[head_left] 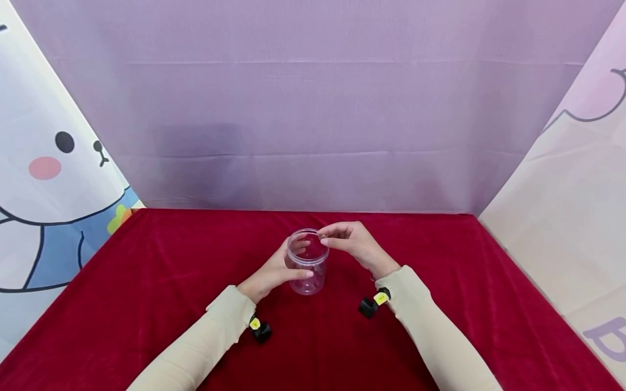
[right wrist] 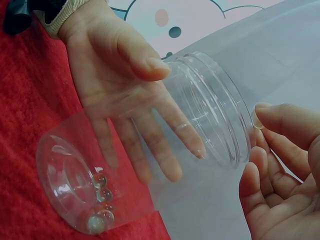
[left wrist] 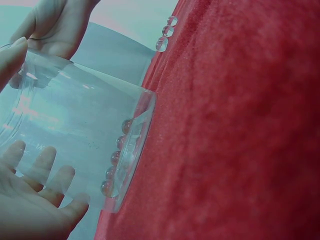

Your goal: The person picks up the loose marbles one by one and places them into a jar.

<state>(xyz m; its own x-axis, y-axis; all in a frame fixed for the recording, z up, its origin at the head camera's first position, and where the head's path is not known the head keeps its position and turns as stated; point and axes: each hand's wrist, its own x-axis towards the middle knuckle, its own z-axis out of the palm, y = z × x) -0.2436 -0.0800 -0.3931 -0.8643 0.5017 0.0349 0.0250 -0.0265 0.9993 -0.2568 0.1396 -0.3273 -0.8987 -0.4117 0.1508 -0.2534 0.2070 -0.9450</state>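
Observation:
A clear plastic jar (head_left: pixel 307 279) without a lid is held by my left hand (head_left: pixel 274 270), its thumb on the near side and its fingers round the far side. Several clear glass marbles (right wrist: pixel 102 192) lie on the jar's bottom, lined up along one side in the left wrist view. At the rim is my right hand (head_left: pixel 354 243), where thumb and forefinger pinch a small clear marble (right wrist: pixel 257 120). Most of that marble is hidden by the fingertips.
The jar is over a table with a red velvet cloth (head_left: pixel 195 255). Three clear marbles (left wrist: pixel 167 32) lie in a row on the cloth in the left wrist view. A lilac curtain (head_left: pixel 303 108) hangs behind, with cartoon-printed cloths (head_left: pixel 44 119) at the sides.

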